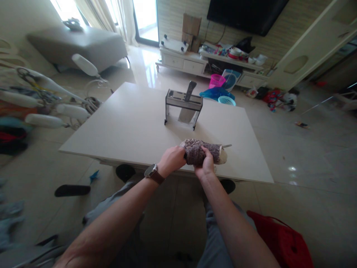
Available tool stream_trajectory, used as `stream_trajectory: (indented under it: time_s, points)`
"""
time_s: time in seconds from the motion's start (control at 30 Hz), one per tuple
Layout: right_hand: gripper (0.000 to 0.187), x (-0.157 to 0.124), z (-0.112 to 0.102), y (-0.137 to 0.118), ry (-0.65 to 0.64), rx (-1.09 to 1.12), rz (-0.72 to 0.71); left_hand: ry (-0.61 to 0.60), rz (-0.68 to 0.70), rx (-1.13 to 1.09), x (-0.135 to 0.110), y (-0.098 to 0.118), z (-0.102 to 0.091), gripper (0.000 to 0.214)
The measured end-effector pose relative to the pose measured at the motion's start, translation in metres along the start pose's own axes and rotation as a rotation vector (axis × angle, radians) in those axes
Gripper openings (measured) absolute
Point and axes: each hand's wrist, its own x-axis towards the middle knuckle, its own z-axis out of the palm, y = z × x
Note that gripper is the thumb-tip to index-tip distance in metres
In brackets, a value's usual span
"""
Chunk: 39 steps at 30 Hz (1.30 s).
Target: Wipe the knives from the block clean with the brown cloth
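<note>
Near the front edge of the white table, my right hand (pixel 205 163) is closed around a fuzzy brown-and-cream cloth (pixel 195 150), thumb on top. A thin metal blade tip, seemingly of a knife (pixel 227 146), sticks out past the cloth's right end. My left hand (pixel 173 159), with a watch on its wrist, is a fist at the cloth's left end, closed on a dark handle. The cloth hides most of the blade. Beyond my hands stands a knife rack (pixel 184 97) with a dark-handled cleaver (pixel 187 108) upright in its slot.
The white table (pixel 134 115) spreads out before me. Behind it lie a blue bag (pixel 216 93), a light-blue basket (pixel 226 100) and a pink basket (pixel 216 80) on the floor. White padded metal frames (pixel 44 121) stand at left, a red bag (pixel 281 238) at lower right.
</note>
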Motion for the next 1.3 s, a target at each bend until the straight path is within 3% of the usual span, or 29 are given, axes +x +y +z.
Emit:
stream_trajectory:
  time_s: [1.3]
  points:
    - [0.015,0.0016,-0.0013,0.0000,-0.037,-0.017,0.031,-0.022,-0.025,-0.016,-0.0004,-0.0063,-0.0042,0.026]
